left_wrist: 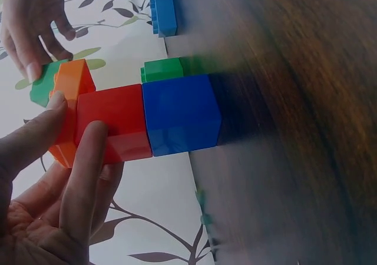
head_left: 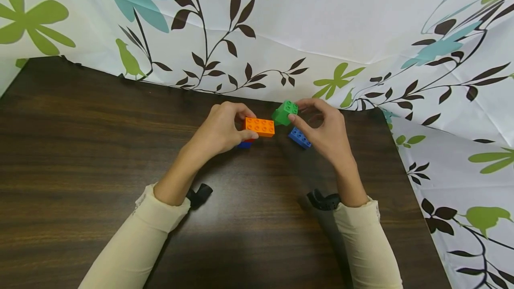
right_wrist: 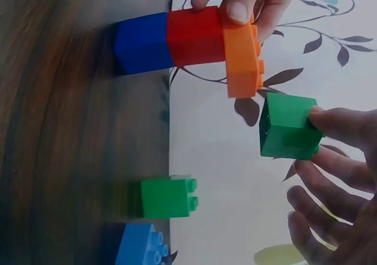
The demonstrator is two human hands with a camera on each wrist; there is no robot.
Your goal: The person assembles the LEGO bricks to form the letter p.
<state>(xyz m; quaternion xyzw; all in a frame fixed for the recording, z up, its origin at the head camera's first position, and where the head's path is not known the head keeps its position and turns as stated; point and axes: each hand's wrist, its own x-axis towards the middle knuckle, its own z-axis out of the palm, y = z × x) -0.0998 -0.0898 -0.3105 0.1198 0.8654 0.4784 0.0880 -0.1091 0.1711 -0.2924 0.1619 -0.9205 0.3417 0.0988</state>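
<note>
My left hand [head_left: 220, 129] grips a stack of toy building bricks by its upper part. An orange brick [head_left: 259, 127] lies across the top, with a red brick [left_wrist: 115, 123] below it and a dark blue brick [left_wrist: 182, 115] at the bottom. Between thumb and fingers, my right hand [head_left: 328, 130] pinches a green brick [right_wrist: 290, 126]. That brick is tilted and held apart from the orange one, just off its overhanging right end. A second green brick [right_wrist: 165, 198] stands on the table below, largely hidden in the head view.
A lighter blue brick [head_left: 300, 138] rests on the dark wooden table [head_left: 100, 146], below the right hand. White cloth [head_left: 341, 17] printed with leaves and birds hangs along the back and right edges. Black wrist devices [head_left: 199, 195] sit at both cuffs.
</note>
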